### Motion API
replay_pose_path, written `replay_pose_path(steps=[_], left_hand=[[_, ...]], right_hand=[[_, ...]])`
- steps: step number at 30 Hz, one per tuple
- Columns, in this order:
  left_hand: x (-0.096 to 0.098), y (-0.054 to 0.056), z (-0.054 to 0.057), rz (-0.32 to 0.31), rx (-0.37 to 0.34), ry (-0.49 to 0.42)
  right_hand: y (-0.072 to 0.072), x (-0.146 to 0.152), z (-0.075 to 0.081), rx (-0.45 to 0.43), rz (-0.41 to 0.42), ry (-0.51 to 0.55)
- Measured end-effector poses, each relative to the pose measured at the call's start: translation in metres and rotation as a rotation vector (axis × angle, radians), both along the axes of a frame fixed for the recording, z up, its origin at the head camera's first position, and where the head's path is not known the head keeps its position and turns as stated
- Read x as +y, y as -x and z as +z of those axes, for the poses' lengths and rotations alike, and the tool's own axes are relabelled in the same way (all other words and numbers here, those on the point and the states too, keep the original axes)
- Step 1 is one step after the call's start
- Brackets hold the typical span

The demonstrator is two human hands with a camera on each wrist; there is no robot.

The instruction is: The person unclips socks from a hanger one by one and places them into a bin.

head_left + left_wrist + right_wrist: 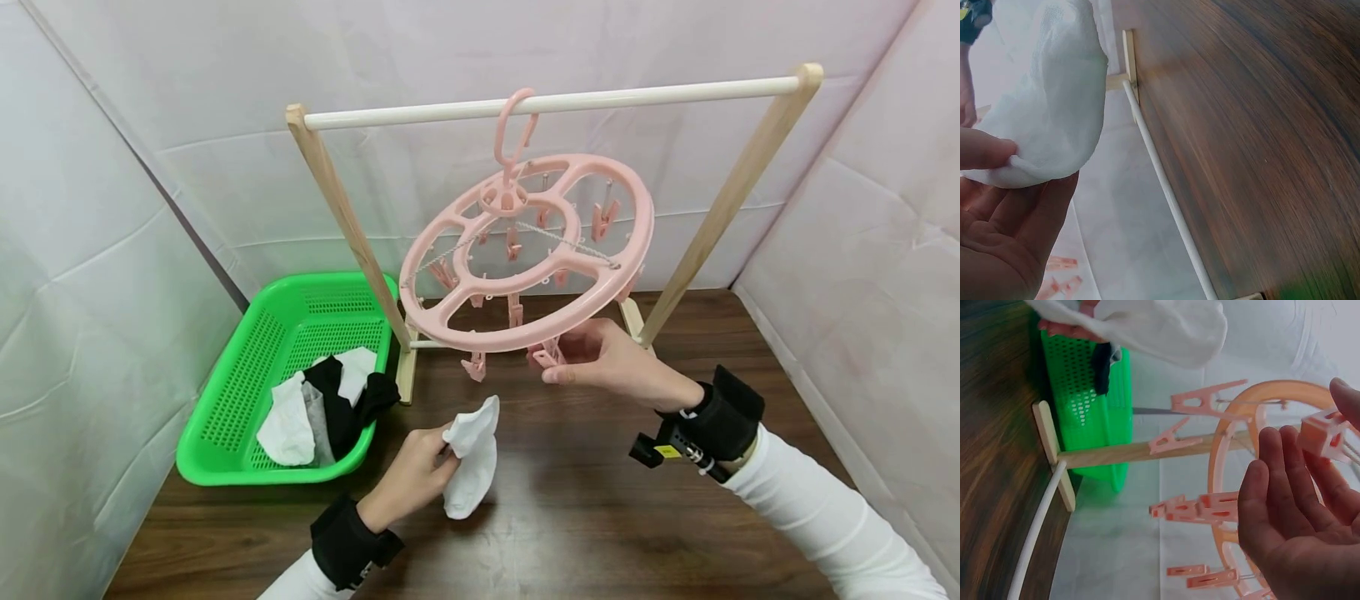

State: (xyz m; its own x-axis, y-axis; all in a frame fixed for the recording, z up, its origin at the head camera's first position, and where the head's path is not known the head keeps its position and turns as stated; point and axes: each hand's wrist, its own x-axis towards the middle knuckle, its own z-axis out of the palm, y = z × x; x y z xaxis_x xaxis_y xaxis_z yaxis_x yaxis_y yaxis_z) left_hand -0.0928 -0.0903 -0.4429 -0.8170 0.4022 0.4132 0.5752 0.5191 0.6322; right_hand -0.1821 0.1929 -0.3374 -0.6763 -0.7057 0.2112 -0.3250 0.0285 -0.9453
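Note:
My left hand (412, 475) pinches a white sock (474, 454) at one edge, above the table; in the left wrist view the sock (1063, 106) lies between thumb and fingers. At the front right of the round pink drying hanger (480, 340), my right hand (618, 365) holds a pink clothespin (550, 354) hanging below the ring. The right wrist view has this clothespin (1322, 434) between thumb and index finger, the other fingers extended. Another clothespin (475, 367) dangles just left of it. The sock is below the clothespins, apart from them.
The hanger hooks over a white bar (660, 96) on a wooden-legged stand (727, 200). A green basket (217, 400) at left contains white, grey and black socks (330, 408). More pink clothespins hang beneath the hanger's rings. White fabric walls surround the dark wooden table (570, 517).

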Motion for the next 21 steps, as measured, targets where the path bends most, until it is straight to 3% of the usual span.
replay_pose_path(steps=[6,13,21], left_hand=[[-0.004,-0.001,0.0,0.005,-0.003,-0.006],[-0.007,-0.002,-0.002,0.0,-0.029,-0.001],[-0.009,-0.003,-0.004,0.008,-0.06,0.003]], right_hand=[[0.005,0.005,-0.011,-0.007,-0.021,0.034],[0.008,0.012,-0.035,0.115,-0.116,-0.07],[0.007,0.023,-0.064,0.014,-0.155,-0.062]])
